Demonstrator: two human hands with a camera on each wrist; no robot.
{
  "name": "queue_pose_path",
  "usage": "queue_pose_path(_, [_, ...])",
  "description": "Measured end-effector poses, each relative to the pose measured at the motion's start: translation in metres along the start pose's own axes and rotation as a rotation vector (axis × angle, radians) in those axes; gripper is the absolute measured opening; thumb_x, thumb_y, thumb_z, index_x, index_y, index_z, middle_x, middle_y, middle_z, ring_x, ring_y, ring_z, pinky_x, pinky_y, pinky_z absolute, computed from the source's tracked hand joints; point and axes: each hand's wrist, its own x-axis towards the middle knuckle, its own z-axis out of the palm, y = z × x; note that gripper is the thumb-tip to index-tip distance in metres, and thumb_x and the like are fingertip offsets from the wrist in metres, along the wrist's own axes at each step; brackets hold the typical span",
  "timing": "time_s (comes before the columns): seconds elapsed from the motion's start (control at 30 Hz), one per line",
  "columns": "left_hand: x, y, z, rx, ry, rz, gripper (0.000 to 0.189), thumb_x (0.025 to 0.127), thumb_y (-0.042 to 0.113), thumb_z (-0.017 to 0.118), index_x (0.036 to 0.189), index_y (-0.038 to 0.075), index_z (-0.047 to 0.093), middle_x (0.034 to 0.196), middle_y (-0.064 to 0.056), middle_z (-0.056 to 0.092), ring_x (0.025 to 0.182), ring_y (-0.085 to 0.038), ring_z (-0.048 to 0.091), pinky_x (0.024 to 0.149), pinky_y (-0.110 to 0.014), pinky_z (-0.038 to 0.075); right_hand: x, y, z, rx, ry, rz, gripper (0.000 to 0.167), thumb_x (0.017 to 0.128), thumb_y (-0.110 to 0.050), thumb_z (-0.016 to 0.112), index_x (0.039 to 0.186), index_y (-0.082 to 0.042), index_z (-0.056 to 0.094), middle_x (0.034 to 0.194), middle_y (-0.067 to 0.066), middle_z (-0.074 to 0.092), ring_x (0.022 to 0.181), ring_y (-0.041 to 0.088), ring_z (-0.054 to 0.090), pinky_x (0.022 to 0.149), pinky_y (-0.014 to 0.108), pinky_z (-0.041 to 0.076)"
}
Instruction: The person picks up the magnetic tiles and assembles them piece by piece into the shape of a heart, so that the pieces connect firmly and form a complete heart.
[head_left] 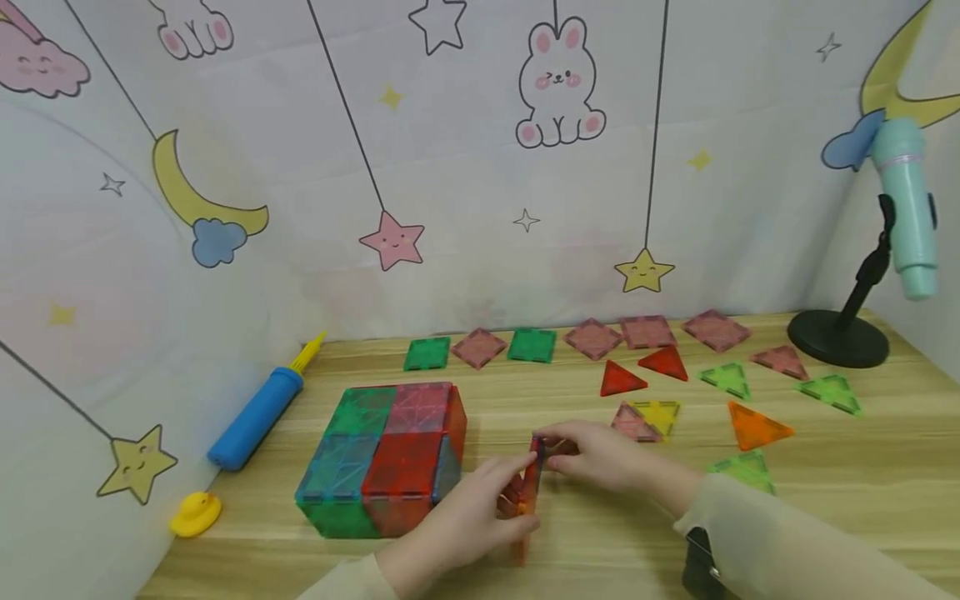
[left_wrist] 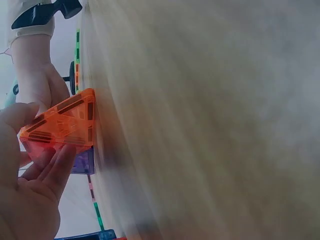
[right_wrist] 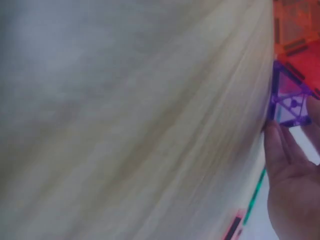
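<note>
Upright tile row point(head_left: 531, 485) between left hand point(head_left: 483, 507), gripping orange end point(left_wrist: 66, 124), and right hand point(head_left: 600, 457), pinching purple end point(right_wrist: 293, 103).

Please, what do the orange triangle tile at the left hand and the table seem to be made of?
Orange triangle tile: probably plastic, fairly glossy; it looks see-through, with dark-barred edges.
Table: wood or wood-look laminate, seemingly smooth; its grain streaks suit both.
</note>
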Motion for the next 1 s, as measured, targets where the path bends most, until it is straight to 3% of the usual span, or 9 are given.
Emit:
queue_pose_path(0.1, [0.0, 0.0, 0.0, 0.0, -0.003, -0.012, 0.066, 0.083, 0.027, 0.073, 0.141, 0.012, 0.043, 0.111, 0.001, 0.053, 0.088, -0.003, 0.053, 0.072, -0.02, 0.047, 0.004, 0.0, 0.0, -0.003, 0.003, 0.013, 0.041, 0.093, -0.016, 0.06, 0.132, -0.009, 0.054, 0.115, 0.004, 0.062, 0.104, 0.018, 0.059, 0.087, 0.042, 0.047])
queue_pose_path(0.3, [0.002, 0.001, 0.003, 0.044, 0.052, -0.01, 0.068, 0.081, 0.027, 0.074, 0.14, 0.009, 0.044, 0.103, 0.004, 0.054, 0.087, -0.003, 0.053, 0.073, -0.02, 0.047, 0.01, 0.001, -0.004, 0.048, -0.04, 0.03, 0.044, 0.092, -0.017, 0.06, 0.135, -0.011, 0.052, 0.122, 0.003, 0.059, 0.11, 0.019, 0.056, 0.09, 0.041, 0.046])
queue_pose_path(0.43, [0.002, 0.001, 0.004, 0.052, 0.071, 0.002, 0.067, 0.081, 0.029, 0.075, 0.138, 0.009, 0.046, 0.099, 0.006, 0.053, 0.087, -0.003, 0.053, 0.072, -0.02, 0.047, 0.003, 0.005, -0.02, 0.022, -0.033, 0.016, 0.044, 0.093, -0.019, 0.059, 0.135, -0.008, 0.051, 0.128, 0.008, 0.056, 0.111, 0.023, 0.055, 0.089, 0.041, 0.046])
queue_pose_path(0.57, [-0.001, 0.007, 0.003, 0.061, 0.073, -0.031, 0.072, 0.079, 0.037, 0.075, 0.138, 0.011, 0.043, 0.104, 0.003, 0.05, 0.085, -0.005, 0.051, 0.069, -0.02, 0.046, -0.014, 0.022, -0.053, -0.131, 0.043, 0.049, 0.039, 0.094, -0.02, 0.058, 0.129, -0.004, 0.056, 0.119, 0.013, 0.059, 0.096, 0.023, 0.059, 0.076, 0.037, 0.049])
queue_pose_path(0.67, [-0.004, 0.013, 0.001, 0.1, 0.086, -0.06, 0.077, 0.077, 0.041, 0.075, 0.14, 0.012, 0.041, 0.109, -0.002, 0.048, 0.085, -0.009, 0.051, 0.066, -0.021, 0.046, -0.029, 0.042, -0.073, -0.309, 0.077, 0.078, 0.035, 0.092, -0.024, 0.061, 0.122, -0.005, 0.062, 0.112, 0.013, 0.058, 0.094, 0.025, 0.058, 0.076, 0.041, 0.048])
queue_pose_path(0.77, [-0.007, 0.019, 0.0, 0.152, 0.115, -0.054, 0.08, 0.076, 0.044, 0.075, 0.14, 0.011, 0.039, 0.115, -0.006, 0.046, 0.091, -0.014, 0.054, 0.071, -0.024, 0.049, -0.043, 0.056, -0.078, -0.463, 0.084, 0.039, 0.031, 0.088, -0.028, 0.066, 0.114, -0.01, 0.067, 0.109, 0.01, 0.057, 0.096, 0.026, 0.056, 0.08, 0.044, 0.046])
queue_pose_path(0.9, [-0.014, 0.03, 0.001, 0.21, 0.17, 0.045, 0.078, 0.077, 0.045, 0.074, 0.139, 0.011, 0.041, 0.122, -0.007, 0.044, 0.104, -0.018, 0.051, 0.081, -0.03, 0.049, -0.053, 0.058, -0.071, -0.499, 0.042, -0.087, 0.028, 0.086, -0.025, 0.068, 0.112, -0.013, 0.069, 0.101, 0.001, 0.054, 0.087, 0.016, 0.051, 0.074, 0.036, 0.046])
queue_pose_path(1.0, [-0.02, 0.043, 0.004, 0.243, 0.185, 0.217, 0.076, 0.079, 0.046, 0.072, 0.138, 0.01, 0.041, 0.122, -0.005, 0.045, 0.107, -0.017, 0.048, 0.086, -0.03, 0.047, -0.06, 0.051, -0.068, -0.454, -0.037, -0.125, 0.027, 0.088, -0.025, 0.066, 0.114, -0.015, 0.068, 0.106, 0.0, 0.053, 0.091, 0.015, 0.051, 0.075, 0.034, 0.047])
